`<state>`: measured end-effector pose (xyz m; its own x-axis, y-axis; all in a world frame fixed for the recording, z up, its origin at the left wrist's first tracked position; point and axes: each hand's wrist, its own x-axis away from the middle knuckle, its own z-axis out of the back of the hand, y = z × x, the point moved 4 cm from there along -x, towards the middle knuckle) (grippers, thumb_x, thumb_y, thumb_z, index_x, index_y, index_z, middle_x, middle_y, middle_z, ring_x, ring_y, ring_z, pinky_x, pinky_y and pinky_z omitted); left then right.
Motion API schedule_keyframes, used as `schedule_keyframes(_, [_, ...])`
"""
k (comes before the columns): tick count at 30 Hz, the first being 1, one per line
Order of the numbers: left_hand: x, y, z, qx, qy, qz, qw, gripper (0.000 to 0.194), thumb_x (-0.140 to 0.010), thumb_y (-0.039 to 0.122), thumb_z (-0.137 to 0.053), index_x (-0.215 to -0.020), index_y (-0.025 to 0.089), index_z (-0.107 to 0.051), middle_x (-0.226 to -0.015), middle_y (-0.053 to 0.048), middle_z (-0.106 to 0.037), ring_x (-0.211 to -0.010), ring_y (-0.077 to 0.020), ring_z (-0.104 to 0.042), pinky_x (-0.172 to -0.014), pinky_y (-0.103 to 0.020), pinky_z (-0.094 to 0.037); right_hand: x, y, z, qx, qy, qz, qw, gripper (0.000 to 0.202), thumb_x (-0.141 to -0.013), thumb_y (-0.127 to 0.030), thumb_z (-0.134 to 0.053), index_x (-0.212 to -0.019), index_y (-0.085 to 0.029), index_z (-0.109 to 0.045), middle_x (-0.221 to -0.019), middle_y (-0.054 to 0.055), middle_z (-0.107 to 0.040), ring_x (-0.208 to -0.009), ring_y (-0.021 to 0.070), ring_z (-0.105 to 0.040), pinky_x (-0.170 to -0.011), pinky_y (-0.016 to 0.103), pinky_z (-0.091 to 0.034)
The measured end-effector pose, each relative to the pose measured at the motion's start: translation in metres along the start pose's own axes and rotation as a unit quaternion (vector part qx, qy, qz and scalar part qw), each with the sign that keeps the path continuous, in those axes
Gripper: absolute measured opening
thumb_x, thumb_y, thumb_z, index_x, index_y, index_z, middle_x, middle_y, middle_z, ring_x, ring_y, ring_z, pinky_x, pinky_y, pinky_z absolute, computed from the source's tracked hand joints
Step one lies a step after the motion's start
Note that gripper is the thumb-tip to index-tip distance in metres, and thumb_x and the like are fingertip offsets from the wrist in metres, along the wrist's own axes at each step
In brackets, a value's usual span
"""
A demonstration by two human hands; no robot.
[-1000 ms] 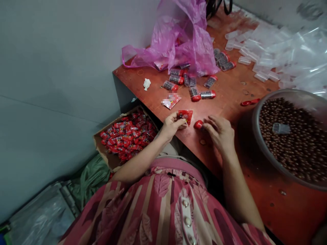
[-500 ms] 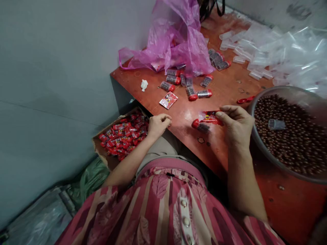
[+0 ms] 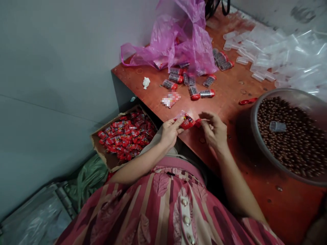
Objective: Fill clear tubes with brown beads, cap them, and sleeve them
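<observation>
My left hand point(image 3: 170, 133) pinches a small red wrapper point(image 3: 187, 121) with a clear edge, over the table's near edge. Right beside it, my right hand point(image 3: 214, 132) has its fingers closed round a red-capped tube point(image 3: 198, 123), of which only the red end shows at the wrapper's side. Another red and white packet point(image 3: 170, 99) lies flat on the table just beyond my left hand. Behind it are several filled tubes with red caps point(image 3: 176, 78), lying on their sides.
A big tub of brown beads point(image 3: 291, 136) with a clear cup in it stands at the right. Clear empty tubes point(image 3: 263, 61) are heaped behind it. A pink bag point(image 3: 184, 44) lies at the back; a carton of red packets point(image 3: 102, 154) stands lower left.
My right hand has moved left with the wrapper, and my left hand has come up and taken hold of it. The tube that lay near my right hand has left its place on the table.
</observation>
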<state>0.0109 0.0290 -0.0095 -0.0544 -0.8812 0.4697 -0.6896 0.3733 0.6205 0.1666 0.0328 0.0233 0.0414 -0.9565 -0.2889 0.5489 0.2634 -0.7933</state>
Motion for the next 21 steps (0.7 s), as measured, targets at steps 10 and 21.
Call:
schedule_keyframes(10, [-0.008, 0.013, 0.010, 0.006, 0.046, 0.066, 0.997, 0.026, -0.066, 0.030, -0.081, -0.077, 0.011, -0.066, -0.067, -0.003, -0.071, -0.055, -0.0117, -0.065, -0.052, -0.021, -0.053, -0.011, 0.007, 0.021, 0.336, -0.326, 0.162, 0.869, 0.046, -0.088, -0.009, -0.041, -0.130, -0.021, -0.054, -0.127, 0.012, -0.061, -0.113, 0.0269, -0.057, -0.088, 0.039, -0.049])
schedule_keyframes(21, [-0.014, 0.010, 0.007, 0.065, 0.065, 0.087, 0.992, 0.019, -0.078, 0.029, -0.072, -0.081, 0.011, -0.065, -0.072, -0.005, -0.071, -0.061, -0.0127, -0.067, -0.060, -0.024, -0.057, 0.029, 0.019, 0.043, -0.018, -0.048, -0.202, 0.978, 0.029, -0.071, -0.044, -0.073, -0.079, -0.020, -0.058, -0.057, -0.004, -0.058, -0.047, 0.0129, -0.053, -0.045, 0.025, -0.044])
